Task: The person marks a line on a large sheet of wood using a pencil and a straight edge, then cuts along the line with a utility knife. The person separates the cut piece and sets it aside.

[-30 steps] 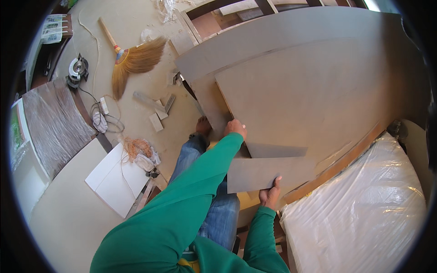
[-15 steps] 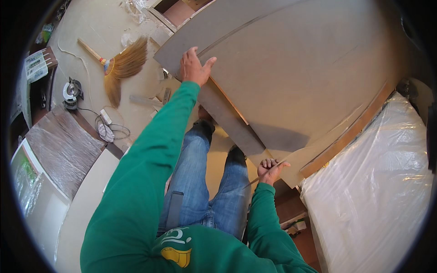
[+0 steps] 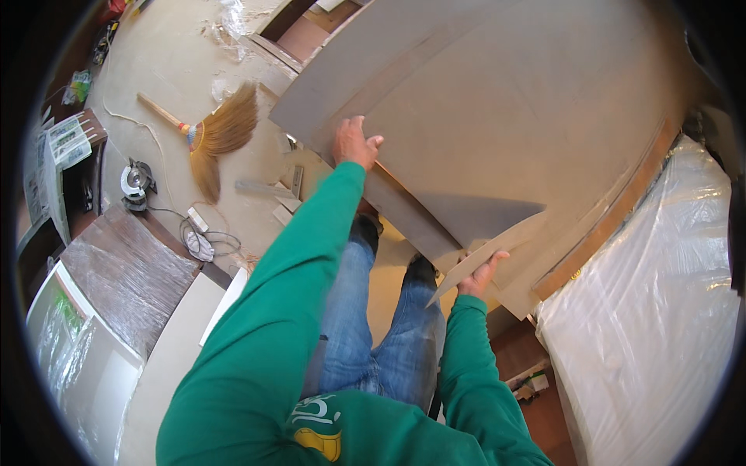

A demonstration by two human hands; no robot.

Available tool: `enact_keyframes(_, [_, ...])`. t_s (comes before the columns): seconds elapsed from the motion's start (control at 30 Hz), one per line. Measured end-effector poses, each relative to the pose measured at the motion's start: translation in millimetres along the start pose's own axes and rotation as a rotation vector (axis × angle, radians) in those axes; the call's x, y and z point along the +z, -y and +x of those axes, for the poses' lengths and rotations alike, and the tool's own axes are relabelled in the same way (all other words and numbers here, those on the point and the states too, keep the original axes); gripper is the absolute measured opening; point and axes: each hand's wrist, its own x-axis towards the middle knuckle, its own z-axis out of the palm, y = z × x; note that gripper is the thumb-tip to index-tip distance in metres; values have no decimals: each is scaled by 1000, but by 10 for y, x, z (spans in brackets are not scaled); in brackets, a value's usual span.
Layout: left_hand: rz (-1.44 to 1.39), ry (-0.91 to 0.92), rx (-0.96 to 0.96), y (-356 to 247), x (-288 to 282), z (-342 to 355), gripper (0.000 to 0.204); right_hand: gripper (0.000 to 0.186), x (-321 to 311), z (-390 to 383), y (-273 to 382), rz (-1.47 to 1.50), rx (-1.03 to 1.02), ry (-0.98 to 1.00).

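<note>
At far left, a brown panel [image 3: 128, 276] wrapped in clear plastic lies on its side of the work area, with a circular saw [image 3: 137, 183] on the floor just above it in view. Next comes a straw broom [image 3: 225, 132], its handle pointing up and left, and then a few wood offcuts [image 3: 289, 203] on the dusty floor. The person's left hand [image 3: 357, 144], at the end of a green sleeve, rests near the edge of a large grey-brown board [image 3: 536, 116] — fingers loosely extended, thumb apart, closed around nothing that shows. Below that hand, a long grey strip [image 3: 406, 211] runs along the board's near side. Farther right, above the board's near corner, is a thin sheet [image 3: 510, 233], tilted and seen almost edge-on. The right hand [image 3: 482, 276] pinches it firmly — thumb on the right, fingers partly hidden behind it. At far right, a bulky thing [image 3: 645, 311] under whitish plastic sits beside the board's brown edge.
</note>
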Motion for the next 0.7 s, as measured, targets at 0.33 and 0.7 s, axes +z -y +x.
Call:
enact_keyframes(0.33, [-285,-9,-60,396,-91,200,56,87,406,106,405,-176,-77,202])
enact_keyframes(0.7, [-282,-290,-73,74,116,-406,58,89,-144,355,973,-366,-113,248])
